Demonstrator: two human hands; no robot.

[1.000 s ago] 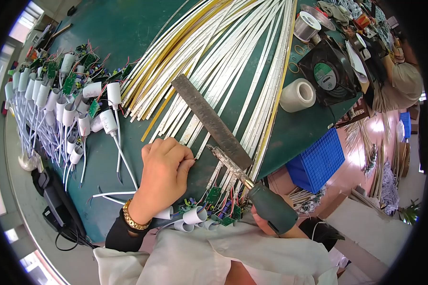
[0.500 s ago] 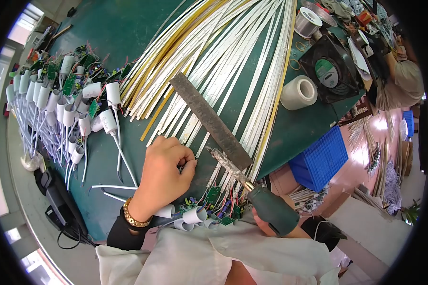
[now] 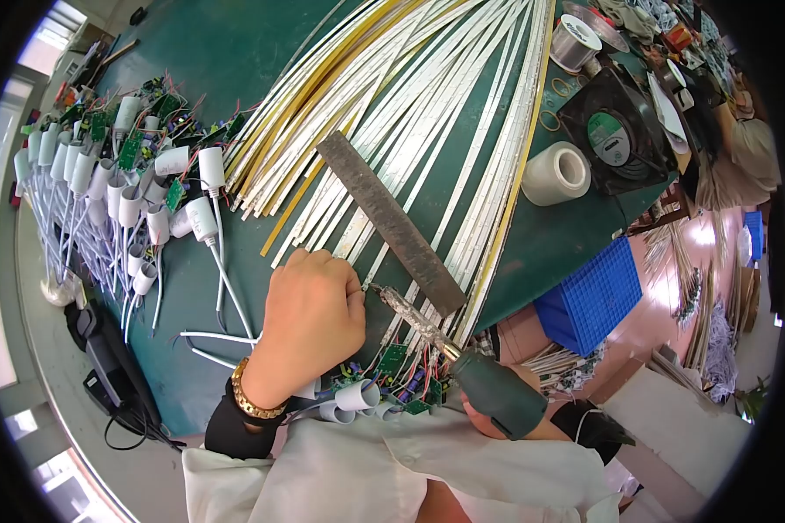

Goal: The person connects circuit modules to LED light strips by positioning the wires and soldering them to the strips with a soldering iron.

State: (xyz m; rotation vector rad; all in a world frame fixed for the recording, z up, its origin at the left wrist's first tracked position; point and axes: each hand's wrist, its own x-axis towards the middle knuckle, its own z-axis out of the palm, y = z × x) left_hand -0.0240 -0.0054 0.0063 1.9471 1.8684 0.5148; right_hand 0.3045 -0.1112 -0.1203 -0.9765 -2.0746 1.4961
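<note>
My left hand (image 3: 314, 318) is closed at the near ends of the white LED strips (image 3: 392, 131). Its fingertips are turned down and away, so what they pinch is hidden. In my right hand (image 3: 484, 418) is a soldering iron (image 3: 497, 392) with a dark green handle. Its crusted tip points left, close to the fingers of my left hand. A dark flat metal bar (image 3: 392, 222) lies slantwise across the strips. Below the iron, small green circuit boards (image 3: 392, 357) with wires and white plastic sleeves (image 3: 358, 395) crowd the table's near edge.
Many white cylindrical housings with cables (image 3: 126, 205) are heaped at the left. On the right stand a solder wire spool (image 3: 574, 44), a white roll (image 3: 556, 174) and a black fan (image 3: 619, 131). A blue crate (image 3: 589, 296) is beside the green table (image 3: 549, 240). Another person's arm (image 3: 724, 126) shows at far right.
The soldering iron's tip has shifted slightly left and down, nearer my left fingers. My left hand has rolled a little, hiding its thumb more. The whole view has shifted slightly.
</note>
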